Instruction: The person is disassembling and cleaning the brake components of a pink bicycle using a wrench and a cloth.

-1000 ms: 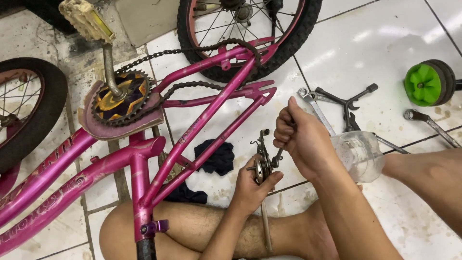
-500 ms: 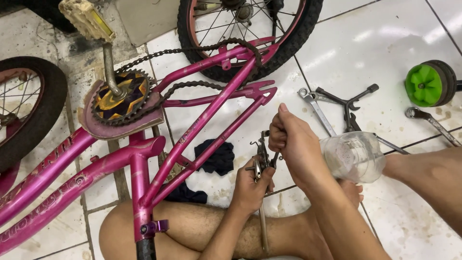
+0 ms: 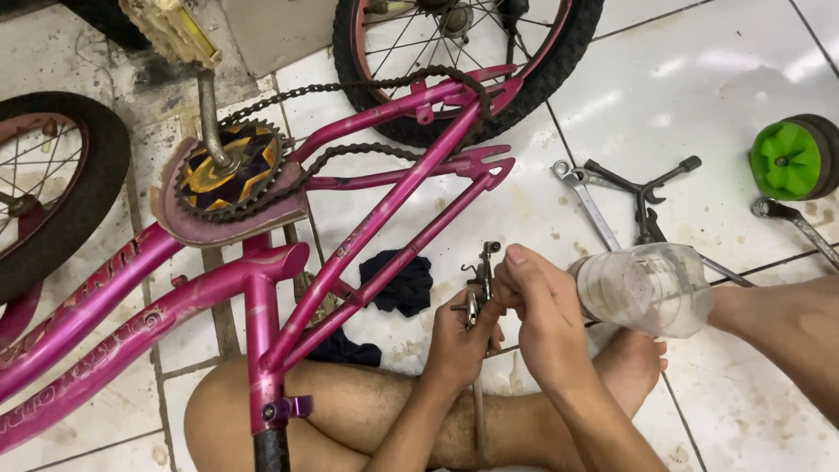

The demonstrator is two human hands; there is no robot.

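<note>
A small metal brake caliper (image 3: 476,288) is held between both hands just above the crossed legs of the seated person. The left hand (image 3: 459,336) is wrapped around the lower part of the caliper, fingers pressed together on it from below. The right hand (image 3: 537,301) is pinched on the upper part, thumb and forefinger closed on the arm of the piece; what exactly lies under the fingertips cannot be told.

Handling, as judged: the caliper is stiff, light and all metal, with hinged arms that are likely to swing against each other and nip skin. A greasy film is probable, so a slippery surface is to be expected. The firmest hold is thought to be on the flat arms near the pivot, not on the thin protruding bolt end.

Taking the caliper as landmark: a clear plastic bottle (image 3: 647,288) lies just to its right, propped on the leg. Beyond it, further right, a combination wrench (image 3: 581,197) and a black three-way wrench (image 3: 642,188) lie on the white tiled floor (image 3: 717,79), with a green training wheel (image 3: 791,157) well apart at the far right. To the left, a dark rag (image 3: 398,284) lies near, under the pink bicycle frame (image 3: 350,253). Above left, the chain (image 3: 350,157) runs loosely over the chainring (image 3: 229,170).
</note>
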